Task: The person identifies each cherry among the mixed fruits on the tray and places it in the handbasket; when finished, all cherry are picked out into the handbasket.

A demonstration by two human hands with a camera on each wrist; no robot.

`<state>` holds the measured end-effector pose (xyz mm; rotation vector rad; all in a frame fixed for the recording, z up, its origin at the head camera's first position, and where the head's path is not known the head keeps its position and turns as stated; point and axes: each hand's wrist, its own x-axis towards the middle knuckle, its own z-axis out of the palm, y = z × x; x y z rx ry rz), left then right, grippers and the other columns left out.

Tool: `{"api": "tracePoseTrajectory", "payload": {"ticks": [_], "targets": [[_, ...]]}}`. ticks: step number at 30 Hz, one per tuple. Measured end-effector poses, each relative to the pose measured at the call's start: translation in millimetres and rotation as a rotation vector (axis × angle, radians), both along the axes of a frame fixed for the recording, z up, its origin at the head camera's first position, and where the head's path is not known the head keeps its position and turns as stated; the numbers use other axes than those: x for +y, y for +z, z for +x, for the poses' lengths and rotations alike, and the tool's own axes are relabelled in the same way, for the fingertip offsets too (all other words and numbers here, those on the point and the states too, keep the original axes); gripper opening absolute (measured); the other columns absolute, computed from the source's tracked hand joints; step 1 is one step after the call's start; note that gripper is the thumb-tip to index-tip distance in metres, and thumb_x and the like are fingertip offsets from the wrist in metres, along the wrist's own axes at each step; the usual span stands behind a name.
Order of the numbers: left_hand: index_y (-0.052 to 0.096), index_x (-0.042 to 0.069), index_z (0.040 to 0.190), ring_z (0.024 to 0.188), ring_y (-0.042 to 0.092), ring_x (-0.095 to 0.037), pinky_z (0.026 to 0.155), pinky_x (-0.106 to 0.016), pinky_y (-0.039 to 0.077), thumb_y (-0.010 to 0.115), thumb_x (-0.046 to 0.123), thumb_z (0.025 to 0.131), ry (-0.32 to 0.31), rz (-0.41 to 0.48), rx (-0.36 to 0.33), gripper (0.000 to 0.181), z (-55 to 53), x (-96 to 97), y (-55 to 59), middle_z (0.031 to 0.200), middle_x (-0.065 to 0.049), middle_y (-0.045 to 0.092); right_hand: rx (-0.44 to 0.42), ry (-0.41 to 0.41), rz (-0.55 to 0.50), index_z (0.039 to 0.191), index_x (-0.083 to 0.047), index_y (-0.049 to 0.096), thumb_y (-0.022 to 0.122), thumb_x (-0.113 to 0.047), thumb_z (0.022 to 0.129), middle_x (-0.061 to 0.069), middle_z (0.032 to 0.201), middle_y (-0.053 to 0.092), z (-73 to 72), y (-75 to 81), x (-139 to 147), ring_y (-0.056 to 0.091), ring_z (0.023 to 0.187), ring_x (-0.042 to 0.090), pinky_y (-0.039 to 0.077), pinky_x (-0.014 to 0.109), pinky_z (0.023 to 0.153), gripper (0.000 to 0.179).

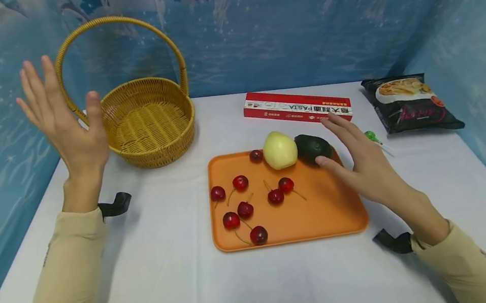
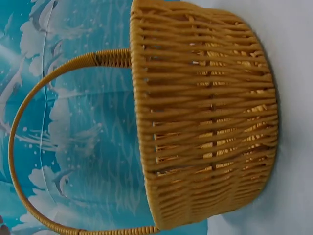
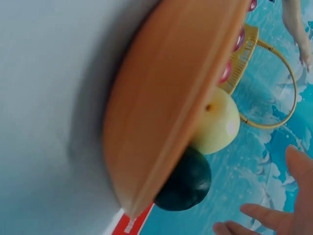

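Both hands are spread wide: the left hand (image 1: 69,125) stands raised beside the basket (image 1: 155,152), the right hand (image 1: 367,168) hovers at the tray's right edge, near the avocado (image 1: 311,146). The orange tray (image 1: 312,221) has its long axis running left to right; the avocado lies at its far edge, slanting from far left to near right, beside a yellow-green fruit (image 1: 280,150). The right wrist view shows that fruit's dark hollow; the left wrist view shows the basket's woven outer wall. White tabletop (image 1: 161,264) stretches between basket and tray.
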<state>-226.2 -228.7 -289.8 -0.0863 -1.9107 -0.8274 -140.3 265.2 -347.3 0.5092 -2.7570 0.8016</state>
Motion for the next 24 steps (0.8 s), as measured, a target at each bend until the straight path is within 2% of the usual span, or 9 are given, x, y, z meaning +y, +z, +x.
{"api": "tracePoseTrajectory", "payload": {"ticks": [2, 5, 9, 11, 14, 16, 18, 21, 24], "targets": [[0.041, 0.009, 0.162, 0.163, 0.015, -0.015, 0.128, -0.031, -0.008, 0.046, 0.078, 0.095, 0.000, 0.023, -0.011, 0.097, 0.8, -6.3, -1.4, 0.173, -0.009, 0.030, 0.019, 0.014, -0.002, 0.166, -0.030, 0.035, 0.078, -0.038, 0.093, 0.007, 0.172, 0.031, 2.9, -2.0, -3.5, 0.035, 0.154, 0.039, 0.031, 0.077, 0.111, 0.085], [0.032, 0.007, 0.165, 0.163, 0.013, -0.012, 0.128, -0.030, -0.007, 0.050, 0.072, 0.097, 0.005, 0.034, -0.040, 0.096, -4.0, -18.1, -10.1, 0.174, -0.004, 0.027, 0.045, 0.052, -0.004, 0.163, -0.025, 0.042, 0.084, -0.030, 0.089, 0.008, 0.169, 0.037, 6.1, -2.8, -8.5, 0.039, 0.152, 0.038, 0.036, 0.073, 0.111, 0.085], [0.023, 0.009, 0.168, 0.163, 0.012, -0.012, 0.129, -0.033, -0.003, 0.053, 0.066, 0.097, -0.005, 0.052, -0.098, 0.096, -13.5, -33.5, -25.1, 0.176, -0.001, 0.021, 0.063, 0.124, 0.003, 0.160, -0.022, 0.047, 0.089, -0.022, 0.084, 0.007, 0.167, 0.040, 8.3, -2.9, -13.7, 0.040, 0.151, 0.034, 0.043, 0.067, 0.109, 0.086], [0.022, 0.013, 0.169, 0.162, 0.011, -0.013, 0.129, -0.034, 0.000, 0.055, 0.061, 0.098, -0.014, 0.070, -0.150, 0.092, -15.7, -40.6, -30.9, 0.176, 0.000, 0.020, 0.073, 0.154, 0.008, 0.158, -0.021, 0.050, 0.090, -0.019, 0.083, 0.006, 0.166, 0.042, 9.5, -3.6, -15.5, 0.041, 0.151, 0.031, 0.045, 0.061, 0.109, 0.084], [0.021, 0.022, 0.169, 0.162, 0.011, -0.010, 0.130, -0.036, 0.004, 0.057, 0.055, 0.099, -0.020, 0.105, -0.278, 0.086, -18.6, -52.6, -41.0, 0.176, 0.006, 0.019, 0.095, 0.179, 0.005, 0.152, -0.021, 0.057, 0.090, -0.018, 0.083, 0.003, 0.157, 0.051, 11.0, -4.9, -17.6, 0.048, 0.145, 0.025, 0.046, 0.040, 0.115, 0.077], [0.018, 0.029, 0.169, 0.162, 0.014, -0.009, 0.130, -0.037, 0.008, 0.058, 0.056, 0.099, -0.027, 0.136, -0.403, 0.085, -20.9, -59.3, -48.5, 0.175, 0.009, 0.019, 0.094, 0.198, -0.013, 0.146, -0.020, 0.064, 0.090, -0.016, 0.083, 0.000, 0.147, 0.059, 12.3, -6.0, -18.4, 0.055, 0.137, 0.021, 0.043, 0.024, 0.114, 0.068], [0.018, 0.029, 0.170, 0.162, 0.016, -0.013, 0.131, -0.040, 0.010, 0.057, 0.058, 0.100, -0.052, 0.155, -0.532, 0.085, -23.0, -64.1, -56.8, 0.175, 0.007, 0.021, 0.083, 0.215, -0.031, 0.138, -0.021, 0.070, 0.090, -0.015, 0.082, -0.003, 0.136, 0.066, 13.4, -7.9, -18.9, 0.061, 0.129, 0.018, 0.038, 0.013, 0.111, 0.059], [0.014, 0.024, 0.171, 0.162, 0.019, -0.026, 0.130, -0.049, 0.015, 0.058, 0.058, 0.100, -0.110, 0.143, -0.696, 0.090, -26.5, -69.7, -68.9, 0.176, -0.004, 0.022, 0.044, 0.245, -0.034, 0.128, -0.019, 0.075, 0.090, -0.013, 0.082, -0.006, 0.125, 0.071, 14.9, -11.6, -19.9, 0.067, 0.117, 0.014, 0.044, 0.013, 0.104, 0.049], [0.010, 0.019, 0.171, 0.161, 0.018, -0.036, 0.129, -0.056, 0.016, 0.059, 0.055, 0.101, -0.172, 0.124, -0.787, 0.092, -28.7, -72.6, -78.0, 0.175, -0.013, 0.019, 0.001, 0.277, -0.017, 0.128, -0.018, 0.075, 0.090, -0.015, 0.083, -0.006, 0.123, 0.073, 15.7, -14.2, -20.8, 0.069, 0.111, 0.012, 0.053, 0.025, 0.098, 0.048]]}}
